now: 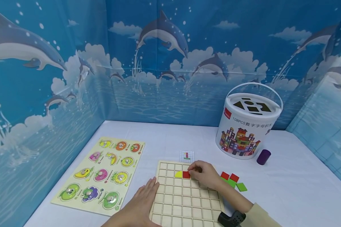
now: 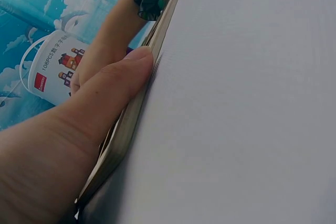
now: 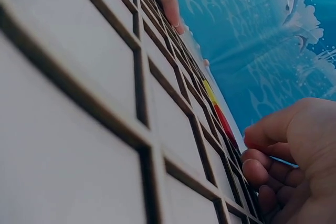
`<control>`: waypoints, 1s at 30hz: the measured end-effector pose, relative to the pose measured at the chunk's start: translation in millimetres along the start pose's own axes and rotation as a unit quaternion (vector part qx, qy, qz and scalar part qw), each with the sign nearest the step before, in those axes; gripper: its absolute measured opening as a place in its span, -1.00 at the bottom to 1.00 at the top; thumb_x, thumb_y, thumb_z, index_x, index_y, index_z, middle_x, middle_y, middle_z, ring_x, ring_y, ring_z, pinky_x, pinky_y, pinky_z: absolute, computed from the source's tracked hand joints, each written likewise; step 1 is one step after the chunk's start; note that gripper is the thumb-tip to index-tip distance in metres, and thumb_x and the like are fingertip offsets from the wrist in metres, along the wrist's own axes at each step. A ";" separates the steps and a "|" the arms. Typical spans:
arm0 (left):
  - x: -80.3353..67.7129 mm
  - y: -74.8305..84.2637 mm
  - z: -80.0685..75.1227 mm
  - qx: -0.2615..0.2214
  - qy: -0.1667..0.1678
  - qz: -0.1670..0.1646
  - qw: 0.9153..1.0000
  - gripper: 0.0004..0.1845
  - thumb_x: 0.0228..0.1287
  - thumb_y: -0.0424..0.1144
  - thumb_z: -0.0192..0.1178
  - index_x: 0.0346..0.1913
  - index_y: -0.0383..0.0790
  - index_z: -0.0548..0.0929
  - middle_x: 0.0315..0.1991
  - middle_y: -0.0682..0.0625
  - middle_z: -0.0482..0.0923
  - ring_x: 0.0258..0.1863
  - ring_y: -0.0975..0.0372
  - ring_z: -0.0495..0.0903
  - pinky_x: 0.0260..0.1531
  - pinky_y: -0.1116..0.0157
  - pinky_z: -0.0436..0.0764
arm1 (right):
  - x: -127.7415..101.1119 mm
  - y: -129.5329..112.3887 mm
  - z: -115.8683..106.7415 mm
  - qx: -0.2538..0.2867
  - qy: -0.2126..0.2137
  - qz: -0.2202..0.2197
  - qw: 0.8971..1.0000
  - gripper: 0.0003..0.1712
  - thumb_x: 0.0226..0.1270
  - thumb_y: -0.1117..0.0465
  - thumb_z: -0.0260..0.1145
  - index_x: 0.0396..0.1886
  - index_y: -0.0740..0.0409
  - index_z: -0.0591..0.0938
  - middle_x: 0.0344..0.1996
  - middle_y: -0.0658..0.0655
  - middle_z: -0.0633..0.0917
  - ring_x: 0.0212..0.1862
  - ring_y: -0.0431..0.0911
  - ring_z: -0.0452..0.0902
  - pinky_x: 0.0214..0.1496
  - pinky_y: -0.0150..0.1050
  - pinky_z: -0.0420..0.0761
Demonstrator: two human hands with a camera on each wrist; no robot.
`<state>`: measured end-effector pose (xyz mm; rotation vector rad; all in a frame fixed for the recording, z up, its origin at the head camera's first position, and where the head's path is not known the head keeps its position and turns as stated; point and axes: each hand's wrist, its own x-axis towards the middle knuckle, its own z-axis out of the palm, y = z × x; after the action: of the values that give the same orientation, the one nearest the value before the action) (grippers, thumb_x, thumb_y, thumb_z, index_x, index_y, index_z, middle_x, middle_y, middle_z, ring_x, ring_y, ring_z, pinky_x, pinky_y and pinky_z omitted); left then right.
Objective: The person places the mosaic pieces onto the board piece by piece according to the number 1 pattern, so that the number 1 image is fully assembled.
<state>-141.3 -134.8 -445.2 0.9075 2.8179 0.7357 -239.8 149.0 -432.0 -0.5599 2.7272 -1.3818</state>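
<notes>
Beige board (brown grid), red tile, yellow tile

The grid board looks matt wood, the bucket smooth plastic.

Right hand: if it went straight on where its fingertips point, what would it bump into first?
The right hand would probably meet the red tile first, then the yellow piece beyond; whether it already touches the red one is unclear.

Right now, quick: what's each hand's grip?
Left hand: open, resting against the wooden grid board.
Right hand: curled at the red tile; whether it's pinching anything can't be told.
</notes>
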 end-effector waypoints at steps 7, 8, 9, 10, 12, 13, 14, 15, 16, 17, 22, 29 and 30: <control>-0.1 1.4 -1.0 0.004 0.000 0.005 1.000 0.42 -0.21 0.48 0.35 0.48 -0.50 -0.01 0.51 -0.36 -0.15 0.49 -0.15 -0.11 0.33 -0.21 0.06 | -0.4 -1.9 -5.8 0.020 -0.005 0.002 1.000 -0.93 0.35 0.31 0.29 -0.26 0.17 0.69 -0.44 -0.01 0.61 -0.37 -0.09 0.43 -0.37 -0.34 0.46; -0.2 1.4 -1.1 0.006 0.000 0.006 1.000 0.42 -0.20 0.48 0.34 0.48 -0.50 -0.01 0.51 -0.37 -0.15 0.49 -0.15 -0.11 0.33 -0.21 0.06 | -0.8 -2.1 -6.8 0.023 -0.006 0.002 1.000 -0.92 0.36 0.31 0.28 -0.26 0.18 0.69 -0.43 0.00 0.61 -0.37 -0.09 0.43 -0.38 -0.35 0.46; -0.3 1.5 -1.1 0.008 0.000 0.006 1.000 0.41 -0.20 0.48 0.34 0.48 -0.50 -0.01 0.51 -0.37 -0.14 0.49 -0.15 -0.10 0.33 -0.21 0.07 | -1.4 -2.3 -8.0 0.027 -0.007 0.004 1.000 -0.92 0.36 0.31 0.28 -0.25 0.18 0.69 -0.43 0.00 0.61 -0.37 -0.09 0.43 -0.39 -0.35 0.46; -0.4 1.6 -1.2 0.008 -0.001 0.006 1.000 0.41 -0.20 0.48 0.34 0.48 -0.50 -0.01 0.51 -0.36 -0.14 0.49 -0.15 -0.11 0.33 -0.21 0.07 | -1.9 -2.2 -9.0 0.031 -0.008 0.007 0.999 -0.91 0.37 0.31 0.27 -0.25 0.18 0.70 -0.42 0.00 0.61 -0.37 -0.09 0.43 -0.39 -0.35 0.46; -0.5 1.6 -1.3 0.009 -0.001 0.005 1.000 0.41 -0.20 0.48 0.34 0.48 -0.49 -0.01 0.51 -0.36 -0.14 0.49 -0.14 -0.11 0.34 -0.21 0.07 | -2.8 -1.6 -11.2 0.039 -0.009 0.013 0.999 -0.91 0.38 0.30 0.27 -0.23 0.18 0.69 -0.41 0.01 0.61 -0.37 -0.09 0.43 -0.38 -0.34 0.46; -0.6 1.6 -1.3 0.010 -0.001 0.004 1.000 0.41 -0.20 0.48 0.34 0.48 -0.49 0.00 0.51 -0.36 -0.14 0.49 -0.14 -0.11 0.34 -0.20 0.07 | -3.1 -1.2 -12.3 0.040 -0.009 0.017 0.999 -0.91 0.38 0.29 0.27 -0.23 0.17 0.69 -0.41 0.01 0.61 -0.37 -0.09 0.43 -0.38 -0.34 0.46; -0.6 1.5 -1.3 0.010 -0.002 0.003 1.000 0.41 -0.20 0.48 0.34 0.48 -0.49 0.00 0.52 -0.36 -0.14 0.49 -0.14 -0.11 0.34 -0.20 0.07 | -3.6 -1.0 -13.4 0.040 -0.009 0.020 0.999 -0.91 0.38 0.29 0.27 -0.24 0.17 0.69 -0.40 0.01 0.61 -0.37 -0.10 0.44 -0.38 -0.34 0.46; -0.6 1.4 -1.3 0.010 -0.002 0.003 1.000 0.41 -0.20 0.48 0.34 0.48 -0.49 0.00 0.52 -0.36 -0.14 0.49 -0.14 -0.12 0.34 -0.20 0.07 | -4.2 -0.7 -14.6 0.042 -0.009 0.024 0.999 -0.91 0.38 0.29 0.27 -0.24 0.17 0.69 -0.41 0.01 0.61 -0.37 -0.10 0.44 -0.37 -0.33 0.47; -0.5 1.3 -1.2 0.010 -0.003 0.002 1.000 0.41 -0.20 0.48 0.34 0.48 -0.49 0.00 0.52 -0.36 -0.14 0.50 -0.14 -0.12 0.34 -0.20 0.07 | -4.7 -0.1 -15.8 0.042 -0.008 0.027 0.999 -0.91 0.38 0.29 0.27 -0.24 0.16 0.69 -0.42 0.01 0.61 -0.37 -0.10 0.45 -0.37 -0.33 0.47; -0.5 1.1 -1.1 0.011 -0.003 0.001 1.000 0.41 -0.20 0.48 0.34 0.48 -0.49 0.00 0.52 -0.35 -0.14 0.50 -0.13 -0.12 0.34 -0.20 0.07 | -5.3 0.5 -17.1 0.042 -0.008 0.029 0.999 -0.91 0.38 0.29 0.27 -0.24 0.17 0.69 -0.44 0.02 0.60 -0.38 -0.09 0.45 -0.37 -0.33 0.47; -0.2 0.4 -0.7 0.015 -0.001 0.003 1.000 0.42 -0.21 0.49 0.33 0.48 -0.49 0.00 0.52 -0.35 -0.14 0.50 -0.13 -0.12 0.34 -0.20 0.08 | -10.2 3.8 -24.8 0.046 -0.003 0.033 0.998 -0.89 0.40 0.28 0.26 -0.21 0.21 0.68 -0.49 0.05 0.58 -0.42 -0.09 0.46 -0.40 -0.33 0.46; -0.5 0.5 -0.6 0.014 0.001 0.006 1.000 0.41 -0.20 0.49 0.33 0.48 -0.50 0.01 0.51 -0.36 -0.12 0.49 -0.15 -0.10 0.33 -0.20 0.09 | -18.7 8.8 -37.6 0.043 -0.005 0.015 0.999 -0.86 0.39 0.25 0.28 -0.20 0.24 0.68 -0.45 0.06 0.60 -0.42 -0.13 0.42 -0.41 -0.35 0.45; -0.5 0.4 -0.6 0.013 0.001 0.006 1.000 0.41 -0.20 0.49 0.33 0.48 -0.50 0.01 0.51 -0.36 -0.12 0.49 -0.15 -0.10 0.33 -0.20 0.09 | -19.9 9.3 -39.5 0.041 -0.005 0.012 0.999 -0.86 0.39 0.25 0.28 -0.20 0.24 0.68 -0.45 0.07 0.60 -0.42 -0.14 0.42 -0.41 -0.35 0.44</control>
<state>-140.8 -135.0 -444.5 0.9277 2.8335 0.7034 -231.5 191.2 -418.0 -0.5274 2.6450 -1.4737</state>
